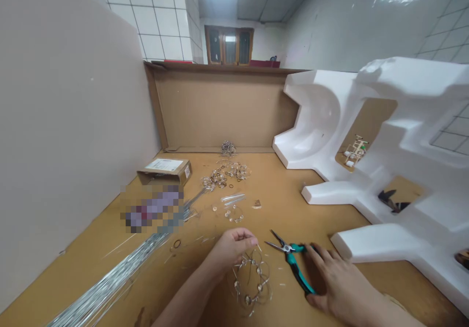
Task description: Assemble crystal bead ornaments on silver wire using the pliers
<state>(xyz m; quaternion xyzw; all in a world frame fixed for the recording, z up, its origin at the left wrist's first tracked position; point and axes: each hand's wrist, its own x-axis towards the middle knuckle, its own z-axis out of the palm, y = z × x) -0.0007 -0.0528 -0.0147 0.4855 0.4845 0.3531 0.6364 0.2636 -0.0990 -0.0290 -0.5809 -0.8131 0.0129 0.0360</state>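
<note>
Here at the brown table (pixel 286 190), the left hand (pixel 232 246) pinches a wire ring set with clear beads (pixel 248 299) near the table's close edge, while the right hand (pixel 337 273) has fingers and thumb spread against the handles of the green pliers (pixel 288 249), how firmly I can't tell. The ring looks well along, beaded around much of its loop, though wire ends stick out; farther off, heaped beads (pixel 216 179) and a bundle of straight wires (pixel 135 258) seem left to work.
</note>
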